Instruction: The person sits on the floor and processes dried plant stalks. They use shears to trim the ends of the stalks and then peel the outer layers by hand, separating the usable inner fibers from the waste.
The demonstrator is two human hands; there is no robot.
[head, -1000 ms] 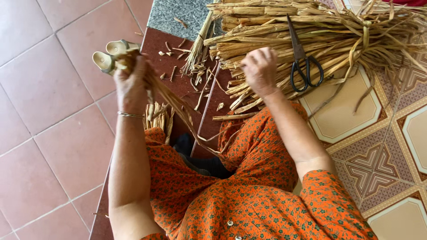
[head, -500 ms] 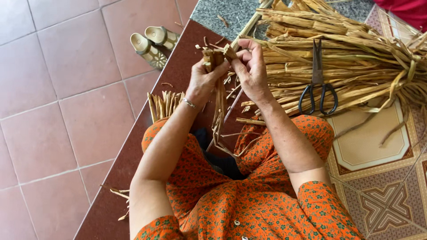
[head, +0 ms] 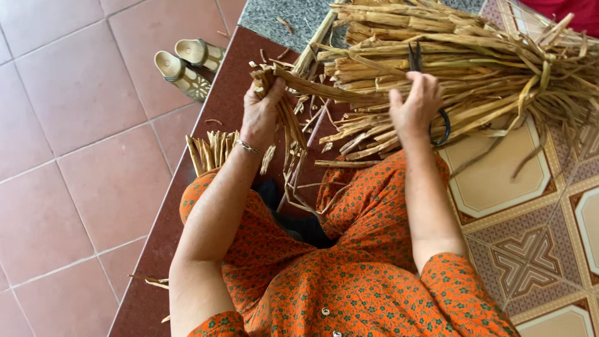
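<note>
1. Looking down through the head view, we see our left hand raised above our lap, its fingers closed around a bunch of dried straw-coloured strips. The gripped end fans out just above the fist, and the rest hangs down toward our orange patterned dress.

2. The long axis of that held bunch runs from the upper left, at the fist, down and slightly to the right, ending near our knees.

3. Our right hand hovers over the big pile of dried stalks, whose stalks lie mostly crosswise, left to right. Its fingers are loosely spread and hold nothing that we can make out; they rest on or just above the pile.

4. A pair of scissors lies on the pile, blades pointing away from us, the dark handle loop showing just beside the right wrist. The right hand partly covers them, so we cannot tell whether it touches them. It is far the nearer hand to them.

5. One long strip reaches from the left fist toward the pile, bridging the two hands.

6. A pair of pale sandals sits on the red tiled floor, well apart to the left.
</note>
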